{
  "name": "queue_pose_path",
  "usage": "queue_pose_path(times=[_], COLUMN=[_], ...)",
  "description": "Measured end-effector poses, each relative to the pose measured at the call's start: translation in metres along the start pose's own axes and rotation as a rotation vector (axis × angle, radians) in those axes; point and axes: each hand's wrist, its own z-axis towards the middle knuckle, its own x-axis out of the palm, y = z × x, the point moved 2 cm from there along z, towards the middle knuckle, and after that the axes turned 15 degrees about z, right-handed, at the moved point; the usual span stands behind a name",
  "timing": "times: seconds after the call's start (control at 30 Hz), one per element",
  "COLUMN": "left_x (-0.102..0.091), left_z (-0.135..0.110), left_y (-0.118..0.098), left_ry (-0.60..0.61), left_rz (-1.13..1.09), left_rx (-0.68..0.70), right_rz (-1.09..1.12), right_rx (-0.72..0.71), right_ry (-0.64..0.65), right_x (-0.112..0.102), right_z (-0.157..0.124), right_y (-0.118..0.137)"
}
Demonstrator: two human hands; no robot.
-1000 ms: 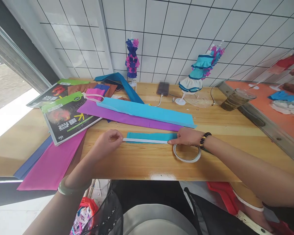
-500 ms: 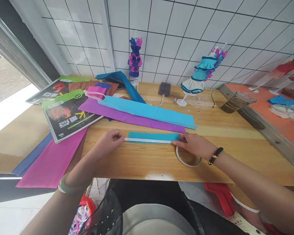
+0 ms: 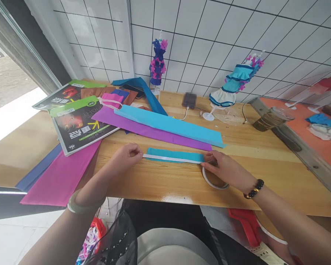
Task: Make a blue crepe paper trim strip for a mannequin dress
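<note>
A short teal strip of crepe paper (image 3: 173,151) lies on the wooden table in front of me. Along its near edge stretches a narrow white strip of tape (image 3: 171,158). My left hand (image 3: 127,156) is closed, pinching the tape's left end just beyond the paper. At the other end my right hand (image 3: 223,167) grips the tape between thumb and fingers, over the paper's right end. The roll of white tape (image 3: 207,180) stands partly hidden beneath that hand. Whether the tape touches the paper all along I cannot tell.
Behind the hands lie long blue (image 3: 171,123) and purple (image 3: 154,135) paper strips. Two magazines (image 3: 82,129) rest at left over pink paper (image 3: 57,176). Small dressed figures (image 3: 238,79) on stands, a charger (image 3: 189,100) and a plastic cup (image 3: 273,118) are farther back.
The view has shifted slightly. My right hand has slid a little to the right along the tape, and more of the strip shows between my hands. The left hand keeps its pinch.
</note>
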Motion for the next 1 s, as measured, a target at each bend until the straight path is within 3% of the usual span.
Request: queue_pose_path(times=[0.1,0.23,0.37,0.5,0.67,0.87,1.0], left_x=[0.0,0.0,0.001,0.001,0.0,-0.002,-0.001], left_z=[-0.001,-0.002,-0.002,-0.002,-0.001,-0.003,-0.004], left_y=[0.0,-0.001,0.0,0.001,0.0,-0.002,-0.003], left_ry=[-0.001,-0.006,-0.002,-0.004,-0.005,0.009,0.02], left_rz=[-0.036,-0.054,-0.056,-0.064,-0.045,-0.062,-0.09], left_rx=[-0.001,0.002,-0.004,0.004,0.014,0.032,0.032], right_rz=[-0.02,-0.12,-0.022,-0.018,-0.06,-0.084,-0.022], right_rx=[-0.039,-0.2,-0.512,-0.697,-0.681,-0.674,-0.715], right_ry=[-0.028,-0.225,-0.2,-0.098,-0.091,-0.084,-0.068], right_x=[-0.004,0.001,0.038,0.077,0.096,0.104,0.098], right_z=[-0.006,-0.02,-0.037,-0.042,-0.029,-0.022,-0.03], right_y=[-0.001,0.022,0.074,0.124,0.154,0.164,0.163])
